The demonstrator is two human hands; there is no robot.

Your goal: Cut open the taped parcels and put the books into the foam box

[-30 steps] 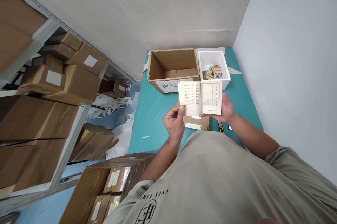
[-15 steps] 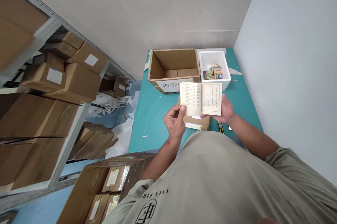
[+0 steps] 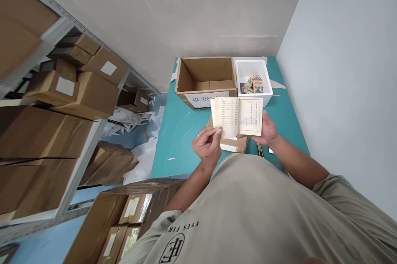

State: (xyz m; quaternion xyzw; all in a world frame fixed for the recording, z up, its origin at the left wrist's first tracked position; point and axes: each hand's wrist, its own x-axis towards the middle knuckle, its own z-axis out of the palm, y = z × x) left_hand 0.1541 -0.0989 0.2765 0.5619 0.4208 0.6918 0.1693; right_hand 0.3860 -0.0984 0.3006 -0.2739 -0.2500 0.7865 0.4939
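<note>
Small delta vs half a second ago: left hand (image 3: 207, 146) has rolled, knuckles now more toward the camera, fingertips up at the lower left corner of the booklet (image 3: 237, 116). That left page now sits a little proud of the pages behind it, with a pale edge showing below it. The booklet itself has barely shifted. Right hand (image 3: 266, 130) is unchanged.

Pose now:
- Left hand: forearm comes up from lower left, wrist bent, fingers curled, tips pinching the bottom corner of the left page. Ring visible on one finger.
- Right hand: cups the right half of the booklet from behind and below, with the palm at the lower right corner. Fingers mostly hidden by the page.
- Hands are apart, one on each side of the booklet, both closed on it.

Booklet: held open, tilted toward the camera, in the air over the teal table (image 3: 180, 131), printed columns on both pages. It's just in front of the open cardboard box (image 3: 204, 69) and overlaps the label (image 3: 200, 99) on that box's front. Directly below it, a flat brown parcel (image 3: 234, 145) lies on the table.

White foam box (image 3: 269, 86) touches the cardboard box's right side, with colourful packs (image 3: 254, 85) inside. Shelving with cartons (image 3: 93, 94) stands to the left.
</note>
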